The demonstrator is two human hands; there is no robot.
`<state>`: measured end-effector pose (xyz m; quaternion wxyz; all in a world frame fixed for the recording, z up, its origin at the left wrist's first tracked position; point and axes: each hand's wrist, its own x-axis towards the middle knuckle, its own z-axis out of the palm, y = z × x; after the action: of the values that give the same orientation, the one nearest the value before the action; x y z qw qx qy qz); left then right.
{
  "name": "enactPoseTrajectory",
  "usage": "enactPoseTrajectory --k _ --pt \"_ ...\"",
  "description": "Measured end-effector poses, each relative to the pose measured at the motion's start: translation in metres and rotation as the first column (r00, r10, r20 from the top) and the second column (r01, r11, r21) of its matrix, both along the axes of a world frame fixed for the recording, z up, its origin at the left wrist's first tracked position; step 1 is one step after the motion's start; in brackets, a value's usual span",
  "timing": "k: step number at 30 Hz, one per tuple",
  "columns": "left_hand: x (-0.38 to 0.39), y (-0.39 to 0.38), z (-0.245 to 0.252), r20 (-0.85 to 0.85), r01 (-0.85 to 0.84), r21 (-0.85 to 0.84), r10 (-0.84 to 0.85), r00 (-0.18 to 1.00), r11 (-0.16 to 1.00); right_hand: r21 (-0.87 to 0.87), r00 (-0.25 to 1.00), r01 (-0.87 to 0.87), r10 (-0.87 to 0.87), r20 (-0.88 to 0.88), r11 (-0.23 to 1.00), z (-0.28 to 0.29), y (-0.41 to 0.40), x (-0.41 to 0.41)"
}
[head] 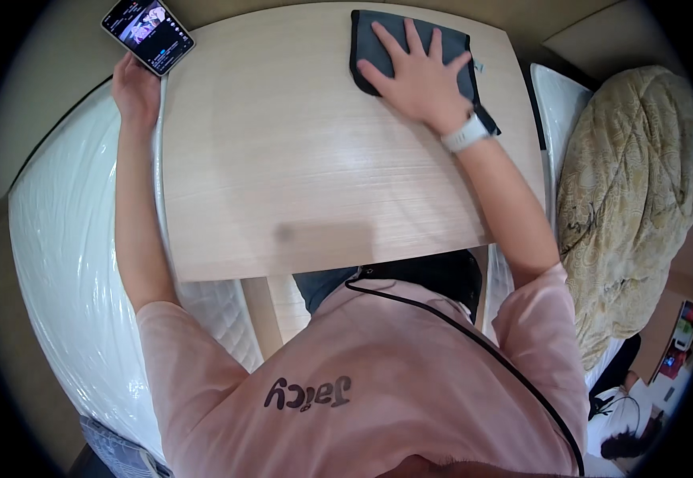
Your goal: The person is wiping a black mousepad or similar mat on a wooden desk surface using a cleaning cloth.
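Note:
At the far left corner of the light wood-grain tabletop (299,137), my left hand (136,92) holds a smartphone (148,34) with its lit screen facing up. The fingers are partly hidden behind the phone. A folded grey cloth (363,51) with black edging lies near the table's far edge on the right. My right hand (421,83) rests palm down on it with the fingers spread. A pale-banded watch (466,132) is on the right wrist.
A plastic-wrapped mattress (71,239) stands along the left side. On the right, a patterned tan quilt (627,209) lies on another wrapped mattress (552,101). A black cable (454,322) runs across my shirt. Another person (621,412) is at the lower right.

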<state>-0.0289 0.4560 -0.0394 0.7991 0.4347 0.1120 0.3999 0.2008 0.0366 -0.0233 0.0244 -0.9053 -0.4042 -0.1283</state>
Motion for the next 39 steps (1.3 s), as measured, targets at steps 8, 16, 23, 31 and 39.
enactPoseTrajectory --k 8,16,23,31,39 --pt "0.003 -0.006 0.004 -0.027 -0.023 0.011 0.023 0.999 1.000 0.140 0.950 -0.296 0.306 -0.058 0.945 -0.001 -0.011 0.016" --pt "-0.004 -0.012 0.007 -0.018 -0.069 -0.025 0.069 0.997 0.997 0.058 0.851 -0.347 0.341 -0.399 0.936 0.055 -0.118 -0.139" --pt "-0.007 -0.010 0.004 0.001 -0.035 -0.041 0.035 0.999 0.999 0.045 0.839 -0.405 0.391 -0.378 0.913 0.052 -0.102 -0.110" --pt "0.007 -0.013 0.008 -0.023 -0.034 -0.036 0.033 0.999 0.999 0.175 0.894 -0.435 0.446 -0.027 0.883 0.003 0.026 0.053" --pt "-0.011 -0.013 0.009 -0.038 -0.071 -0.016 0.070 0.997 0.997 0.166 0.911 -0.366 0.389 -0.137 0.916 0.015 -0.046 -0.041"
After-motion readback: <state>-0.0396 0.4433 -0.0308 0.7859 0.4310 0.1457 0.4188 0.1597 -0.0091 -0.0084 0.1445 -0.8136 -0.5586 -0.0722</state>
